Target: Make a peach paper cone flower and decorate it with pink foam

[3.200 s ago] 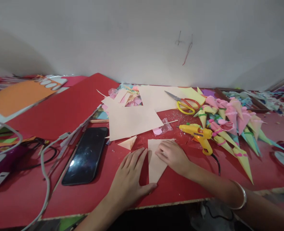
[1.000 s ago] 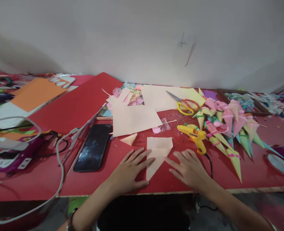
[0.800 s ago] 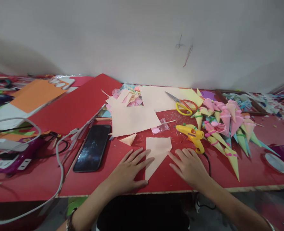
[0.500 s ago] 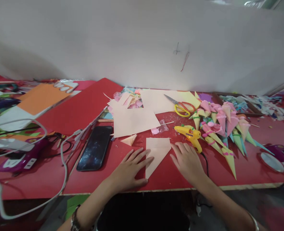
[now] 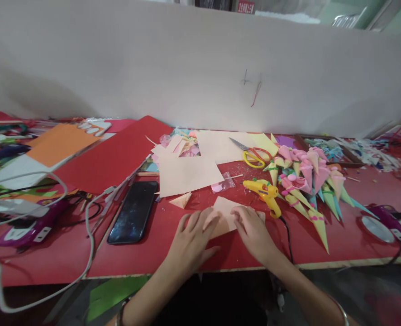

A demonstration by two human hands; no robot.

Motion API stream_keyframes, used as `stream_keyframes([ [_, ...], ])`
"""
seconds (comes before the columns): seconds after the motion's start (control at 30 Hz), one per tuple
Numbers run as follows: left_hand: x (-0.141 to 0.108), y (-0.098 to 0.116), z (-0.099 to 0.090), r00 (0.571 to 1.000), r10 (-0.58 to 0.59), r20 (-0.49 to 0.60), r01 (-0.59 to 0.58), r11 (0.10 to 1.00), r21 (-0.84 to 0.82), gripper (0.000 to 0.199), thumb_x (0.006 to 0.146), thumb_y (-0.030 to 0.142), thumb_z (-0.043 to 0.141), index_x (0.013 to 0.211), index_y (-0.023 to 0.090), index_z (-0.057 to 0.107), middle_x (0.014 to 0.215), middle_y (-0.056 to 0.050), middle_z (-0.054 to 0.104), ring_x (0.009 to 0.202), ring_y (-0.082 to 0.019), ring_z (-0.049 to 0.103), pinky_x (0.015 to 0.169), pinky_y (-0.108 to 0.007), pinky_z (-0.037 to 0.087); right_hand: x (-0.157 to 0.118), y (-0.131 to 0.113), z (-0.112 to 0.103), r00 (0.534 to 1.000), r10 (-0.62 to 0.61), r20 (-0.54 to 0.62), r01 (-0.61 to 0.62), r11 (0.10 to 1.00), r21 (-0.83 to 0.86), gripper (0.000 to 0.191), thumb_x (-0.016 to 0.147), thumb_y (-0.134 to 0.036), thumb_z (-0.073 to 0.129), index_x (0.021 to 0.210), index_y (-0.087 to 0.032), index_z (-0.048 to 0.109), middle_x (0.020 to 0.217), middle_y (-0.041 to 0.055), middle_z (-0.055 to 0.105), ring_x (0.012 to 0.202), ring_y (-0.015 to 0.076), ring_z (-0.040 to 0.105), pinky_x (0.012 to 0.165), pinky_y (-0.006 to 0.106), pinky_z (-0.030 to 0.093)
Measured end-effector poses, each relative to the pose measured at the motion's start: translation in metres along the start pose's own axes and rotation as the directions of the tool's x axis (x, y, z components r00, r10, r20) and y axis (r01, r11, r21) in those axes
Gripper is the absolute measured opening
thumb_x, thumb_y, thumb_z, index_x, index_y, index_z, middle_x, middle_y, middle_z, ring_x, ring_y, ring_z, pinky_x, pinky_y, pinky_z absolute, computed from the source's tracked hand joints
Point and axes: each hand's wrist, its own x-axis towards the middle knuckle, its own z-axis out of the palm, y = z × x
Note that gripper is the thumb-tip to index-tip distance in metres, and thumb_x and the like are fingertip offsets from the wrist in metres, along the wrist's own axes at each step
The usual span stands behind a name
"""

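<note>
A pale peach sheet [image 5: 222, 207] lies turned at an angle on the red table in front of me. My left hand [image 5: 195, 233] is at its left side, fingers over the left end and slightly blurred, thumb held apart. Bent fingers of my right hand [image 5: 255, 231] rest on the sheet's right part, hiding some of it; the thumb stands away from them. A small folded peach piece [image 5: 180, 200] lies to the upper left, near a larger peach sheet [image 5: 188, 175]. Right of my hands is a yellow glue gun [image 5: 264, 192].
A black phone [image 5: 132, 213] lies at left, beside a white cable [image 5: 91, 226]. Scissors [image 5: 251, 153] rest on sheets at the back. Pink, yellow and green cones [image 5: 311, 181] are piled at right. A red sheet [image 5: 115, 151] and a purple device [image 5: 34, 224] are at left.
The peach sheet has turned from upright to slanted, and less of it shows. My right hand has moved left onto it; my left hand has shifted slightly right. The camera view has tilted up slightly.
</note>
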Motion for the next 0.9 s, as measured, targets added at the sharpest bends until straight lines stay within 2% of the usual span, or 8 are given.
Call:
stream_keyframes([
  [0.17, 0.015, 0.013, -0.005, 0.994, 0.102, -0.033, -0.098, 0.989, 0.111, 0.018, 0.084, 0.02, 0.045, 0.1, 0.018, 0.051, 0.083, -0.005, 0.058, 0.076, -0.021, 0.054, 0.062, -0.032, 0.04, -0.008, -0.021, -0.019, 0.997, 0.054, -0.047, -0.042, 0.972, 0.229, 0.009, 0.081, -0.02, 0.043, 0.088, -0.021, 0.049, 0.072, -0.0004, 0.059, 0.065, 0.015, 0.053, 0.065, 0.029, 0.036],
  [0.27, 0.023, 0.007, -0.012, 0.984, 0.159, -0.075, -0.148, 0.979, 0.14, 0.015, 0.085, 0.014, 0.038, 0.086, 0.017, 0.053, 0.068, -0.002, 0.053, 0.063, -0.017, 0.053, 0.053, -0.027, 0.038, -0.012, -0.024, -0.028, 0.997, 0.008, -0.083, 0.016, 0.958, 0.287, 0.01, 0.082, -0.023, 0.042, 0.09, -0.021, 0.049, 0.079, 0.0013, 0.059, 0.072, 0.0157, 0.054, 0.069, 0.029, 0.038],
  [0.33, 0.024, -0.001, -0.014, 0.981, 0.155, -0.12, -0.141, 0.983, 0.116, 0.018, 0.087, 0.014, 0.036, 0.083, 0.017, 0.053, 0.069, -0.002, 0.053, 0.06, -0.015, 0.052, 0.051, -0.025, 0.037, -0.014, -0.019, -0.034, 0.99, -0.095, -0.108, 0.121, 0.956, 0.267, 0.024, 0.08, -0.034, 0.046, 0.101, -0.02, 0.047, 0.093, 0.0053, 0.058, 0.086, 0.0188, 0.053, 0.077, 0.031, 0.038],
  [0.43, 0.02, -0.018, -0.011, 0.978, 0.083, -0.189, -0.088, 0.996, -0.018, 0.021, 0.088, 0.02, 0.033, 0.085, 0.018, 0.053, 0.076, -0.002, 0.057, 0.059, -0.013, 0.053, 0.047, -0.022, 0.037, -0.017, -0.004, -0.038, 0.944, -0.326, -0.049, 0.33, 0.936, 0.124, 0.065, 0.07, -0.052, 0.055, 0.122, -0.017, 0.037, 0.115, 0.0112, 0.05, 0.108, 0.0254, 0.044, 0.089, 0.037, 0.033],
  [0.53, 0.016, -0.03, -0.003, 0.972, 0.076, -0.222, -0.114, 0.98, -0.162, 0.023, 0.089, 0.024, 0.033, 0.085, 0.017, 0.055, 0.079, -0.003, 0.059, 0.065, -0.013, 0.056, 0.051, -0.02, 0.042, -0.018, 0.009, -0.034, 0.907, -0.417, -0.057, 0.412, 0.907, -0.091, 0.046, 0.079, -0.033, 0.051, 0.123, -0.027, 0.041, 0.119, 0.0065, 0.051, 0.114, 0.0237, 0.04, 0.095, 0.041, 0.025],
  [0.63, 0.015, -0.034, 0.006, 0.985, 0.119, -0.126, -0.146, 0.962, -0.232, 0.024, 0.088, 0.018, 0.033, 0.087, 0.018, 0.057, 0.091, -0.004, 0.061, 0.08, -0.013, 0.058, 0.064, -0.022, 0.046, -0.016, 0.015, -0.02, 0.871, -0.477, -0.116, 0.451, 0.871, -0.194, 0.04, 0.085, -0.013, 0.038, 0.118, -0.033, 0.048, 0.115, 0.0019, 0.056, 0.11, 0.0183, 0.044, 0.096, 0.039, 0.024],
  [0.8, 0.01, -0.038, 0.012, 0.974, 0.228, 0.0, -0.225, 0.961, -0.16, 0.023, 0.086, 0.019, 0.041, 0.105, 0.022, 0.054, 0.106, -0.005, 0.057, 0.102, -0.018, 0.051, 0.09, -0.035, 0.039, -0.014, 0.02, 0.006, 0.823, -0.568, -0.032, 0.552, 0.811, -0.194, 0.034, 0.088, -0.014, 0.033, 0.111, -0.027, 0.055, 0.112, 0.0019, 0.059, 0.103, 0.0153, 0.048, 0.093, 0.034, 0.032],
  [0.9, 0.001, -0.038, 0.008, 0.954, 0.296, 0.055, -0.288, 0.95, -0.117, 0.025, 0.081, 0.02, 0.048, 0.106, 0.023, 0.054, 0.108, -0.004, 0.056, 0.102, -0.019, 0.05, 0.092, -0.037, 0.037, -0.017, 0.023, 0.017, 0.813, -0.582, 0.028, 0.575, 0.792, -0.207, 0.029, 0.087, -0.012, 0.036, 0.105, -0.02, 0.057, 0.106, 0.0037, 0.062, 0.097, 0.0154, 0.05, 0.089, 0.032, 0.035],
])
